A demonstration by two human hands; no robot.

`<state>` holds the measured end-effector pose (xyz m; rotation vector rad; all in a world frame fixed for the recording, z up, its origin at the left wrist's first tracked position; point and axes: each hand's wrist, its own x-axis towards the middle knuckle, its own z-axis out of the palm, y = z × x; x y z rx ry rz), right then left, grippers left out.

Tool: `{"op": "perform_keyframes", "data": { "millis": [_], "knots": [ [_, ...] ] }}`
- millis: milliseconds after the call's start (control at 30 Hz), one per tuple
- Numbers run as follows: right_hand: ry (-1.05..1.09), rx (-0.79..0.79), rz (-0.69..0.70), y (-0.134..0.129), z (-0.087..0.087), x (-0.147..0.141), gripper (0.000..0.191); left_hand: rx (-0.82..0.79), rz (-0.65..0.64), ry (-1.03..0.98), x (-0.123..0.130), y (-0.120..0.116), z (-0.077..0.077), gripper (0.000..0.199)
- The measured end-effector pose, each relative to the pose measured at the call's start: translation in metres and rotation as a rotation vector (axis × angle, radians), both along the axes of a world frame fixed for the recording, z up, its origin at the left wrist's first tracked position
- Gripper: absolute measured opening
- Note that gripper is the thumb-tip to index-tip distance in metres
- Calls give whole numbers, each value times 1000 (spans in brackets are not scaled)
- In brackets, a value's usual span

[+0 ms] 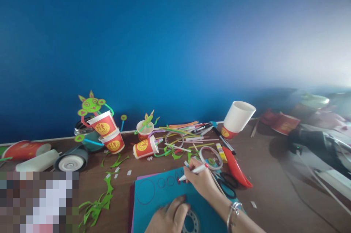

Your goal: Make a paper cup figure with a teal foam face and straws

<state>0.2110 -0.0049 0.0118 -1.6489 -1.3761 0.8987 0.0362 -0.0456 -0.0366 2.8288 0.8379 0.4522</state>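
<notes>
A white marker (193,173) with a red end is gripped in my right hand (201,181). Its tip touches a pointed shape on a blue sheet of paper (153,209), where some red shows. To the left of that shape, one large and two small circles are drawn on the sheet. My left hand (168,216) rests on the lower part of the paper, fingers bent and lying against it. Beside those fingers is a round grey ring-like piece (195,222), partly cut off by the frame. Other coloured sheets lie beneath the blue one.
Black scissors (228,185), a red pouch-like item (236,167), a glue stick (221,153) and a tape roll (211,157) lie right of the paper. Behind are straws and pens (189,134). Decorated paper cups (106,130) stand left, near green scraps (100,203). White cups (238,117) stand right.
</notes>
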Motion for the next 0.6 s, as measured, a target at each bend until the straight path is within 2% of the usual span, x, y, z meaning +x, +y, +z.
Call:
{"op": "perform_keyframes", "data": {
  "millis": [267, 400, 500, 600],
  "knots": [
    [113, -40, 7, 1, 1, 2, 27, -30, 46, -39, 1, -2, -2, 28],
    [199, 0, -11, 0, 2, 4, 31, -92, 4, -46, 2, 0, 2, 40],
    [235, -23, 4, -1, 15, -1, 24, -152, -12, -28, 4, 1, 11, 47],
    [298, -34, 20, -2, 31, -14, 25, -233, -12, -14, 5, -1, 22, 63]
  ]
}}
